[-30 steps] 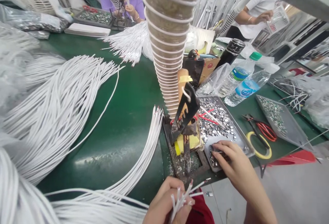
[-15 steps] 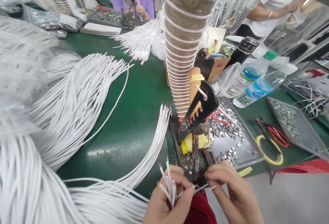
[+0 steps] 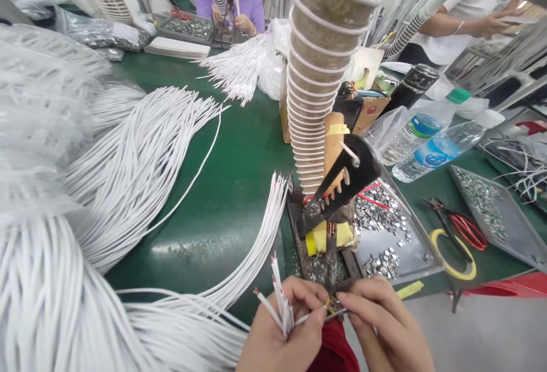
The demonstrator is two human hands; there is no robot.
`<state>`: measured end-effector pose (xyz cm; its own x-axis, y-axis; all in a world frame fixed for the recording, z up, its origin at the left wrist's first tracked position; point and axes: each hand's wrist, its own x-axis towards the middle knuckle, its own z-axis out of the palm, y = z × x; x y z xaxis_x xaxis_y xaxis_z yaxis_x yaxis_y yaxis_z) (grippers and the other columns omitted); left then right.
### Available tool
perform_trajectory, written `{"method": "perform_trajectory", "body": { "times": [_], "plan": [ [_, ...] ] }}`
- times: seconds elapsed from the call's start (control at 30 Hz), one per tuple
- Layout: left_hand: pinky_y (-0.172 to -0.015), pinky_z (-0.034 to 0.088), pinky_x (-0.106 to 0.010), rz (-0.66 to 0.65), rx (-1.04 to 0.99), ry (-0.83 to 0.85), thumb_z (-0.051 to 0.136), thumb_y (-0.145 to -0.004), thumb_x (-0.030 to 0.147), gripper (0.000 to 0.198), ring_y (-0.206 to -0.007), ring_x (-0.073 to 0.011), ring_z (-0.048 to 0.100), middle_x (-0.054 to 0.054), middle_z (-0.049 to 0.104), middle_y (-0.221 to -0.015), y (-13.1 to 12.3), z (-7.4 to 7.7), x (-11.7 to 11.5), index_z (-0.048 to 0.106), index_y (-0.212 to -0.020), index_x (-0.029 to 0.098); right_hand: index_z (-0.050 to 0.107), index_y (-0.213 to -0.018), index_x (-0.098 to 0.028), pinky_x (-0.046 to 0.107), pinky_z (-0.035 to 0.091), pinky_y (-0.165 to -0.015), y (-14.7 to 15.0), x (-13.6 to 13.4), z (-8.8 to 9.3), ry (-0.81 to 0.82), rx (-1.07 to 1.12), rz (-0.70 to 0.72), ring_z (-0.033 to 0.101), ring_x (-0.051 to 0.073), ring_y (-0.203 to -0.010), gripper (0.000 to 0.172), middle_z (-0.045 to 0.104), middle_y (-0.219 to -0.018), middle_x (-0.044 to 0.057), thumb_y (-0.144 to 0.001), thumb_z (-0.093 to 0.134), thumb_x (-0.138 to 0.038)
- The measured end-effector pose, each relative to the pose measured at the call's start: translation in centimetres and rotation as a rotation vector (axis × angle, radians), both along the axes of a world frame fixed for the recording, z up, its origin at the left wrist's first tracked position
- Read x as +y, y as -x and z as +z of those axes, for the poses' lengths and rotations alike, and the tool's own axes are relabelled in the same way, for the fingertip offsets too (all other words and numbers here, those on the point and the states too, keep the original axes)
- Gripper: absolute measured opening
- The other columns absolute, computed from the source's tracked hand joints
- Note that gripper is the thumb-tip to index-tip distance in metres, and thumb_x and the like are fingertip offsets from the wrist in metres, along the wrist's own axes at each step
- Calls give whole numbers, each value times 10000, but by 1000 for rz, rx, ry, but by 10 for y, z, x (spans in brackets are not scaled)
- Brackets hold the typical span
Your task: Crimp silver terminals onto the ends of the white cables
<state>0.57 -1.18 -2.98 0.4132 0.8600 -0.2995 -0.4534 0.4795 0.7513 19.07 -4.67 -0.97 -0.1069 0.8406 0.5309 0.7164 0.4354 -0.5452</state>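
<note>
My left hand [image 3: 290, 321] is closed around several white cables [image 3: 277, 298], whose reddish ends stick up past the fingers. Its thumb and forefinger pinch one cable close under the tip of a soldering iron [image 3: 331, 264]. That iron has a wooden handle and sits upright in a black toothed bracket [image 3: 342, 184]. Just right of the tip, my right hand [image 3: 380, 315] is closed in a pinch. What lies between its fingertips is too small to make out. The fingertips of both hands nearly meet below the iron.
A grey tray [image 3: 419, 264] of small metal pieces lies right of the iron, with cutters [image 3: 448, 229] and yellow tape [image 3: 472, 272] beyond. Large white cable bundles [image 3: 132, 178] cover the left. A ribbed hose [image 3: 318, 87] hangs above the bench. Two people [image 3: 256, 4] are farther back.
Both hands have come closer together, and their fingertips are now at the iron's tip. The right hand has moved slightly left. The whole view has shifted a little.
</note>
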Motion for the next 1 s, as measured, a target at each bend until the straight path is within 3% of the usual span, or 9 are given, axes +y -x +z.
{"method": "perform_trajectory", "body": {
  "times": [0.1,0.27,0.47,0.6,0.73,0.87,1.0],
  "plan": [
    [-814,513,-231,12,-20,68,922,-848,347,216,-826,-162,673,-22,782,-922,0,2,2,781,-792,193,680,-1064,-216,230,627,-830,2,-7,-10,-51,2,-87,770,139,-885,210,749,-1002,51,-947,625,-50],
    [-812,498,-235,60,-19,77,918,-844,339,224,-838,-168,690,-30,798,-947,-3,4,2,768,-788,182,668,-991,-246,297,638,-894,14,-7,-17,-89,4,-217,806,155,-837,205,800,-947,37,-927,638,-54],
    [-845,507,-225,64,-22,76,909,-854,318,206,-873,-163,705,-15,794,-933,-2,9,8,765,-783,188,671,-996,-269,327,669,-803,15,-4,-13,-155,-85,-195,815,182,-759,223,821,-899,31,-893,682,-71],
    [-823,506,-222,55,-14,75,904,-864,319,220,-855,-156,696,-25,793,-954,0,10,8,753,-783,180,688,-972,-279,363,659,-837,25,-6,-19,-136,-28,-288,804,194,-762,207,808,-896,28,-898,696,-86],
    [-855,517,-248,25,8,21,886,-885,327,210,-881,-176,702,-30,785,-957,2,6,4,746,-808,190,674,-917,-269,326,642,-714,37,-3,-25,-251,27,-363,735,166,-655,155,749,-812,12,-932,664,-115],
    [-855,527,-233,31,32,-29,858,-913,318,180,-883,-166,698,-18,775,-954,3,4,3,742,-829,208,661,-952,-257,269,622,-688,34,-2,-18,-179,-39,-309,746,155,-725,195,738,-857,21,-894,677,-72],
    [-822,528,-250,29,77,-51,855,-902,329,216,-848,-182,696,-31,766,-910,0,5,-1,722,-787,205,661,-942,-275,307,606,-678,18,0,-8,-125,-8,-160,694,168,-734,152,672,-873,22,-912,676,-126]
  ]
}}
